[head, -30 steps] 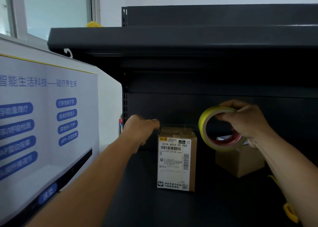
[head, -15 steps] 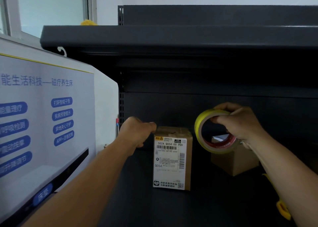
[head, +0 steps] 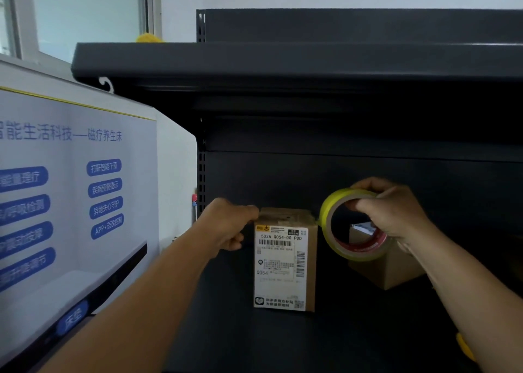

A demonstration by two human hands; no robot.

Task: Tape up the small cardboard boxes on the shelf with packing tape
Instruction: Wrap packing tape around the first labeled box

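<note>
Your left hand (head: 230, 225) pins the tape end at the labelled box (head: 284, 262) top's left edge, fingers curled. Your right hand (head: 393, 214) grips the tape roll (head: 346, 225) just right of the box; strip runs left-right across the top.

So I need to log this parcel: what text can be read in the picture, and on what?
"502A Q054-00 PDD": top of the shipping label on the labelled box.
"Q054": lower on that label.
"智能生活科技——磁疗养生床": heading of the poster.
"APP+语音控制": one of its blue buttons.
Label fine print and barcodes: too small to read.
</note>
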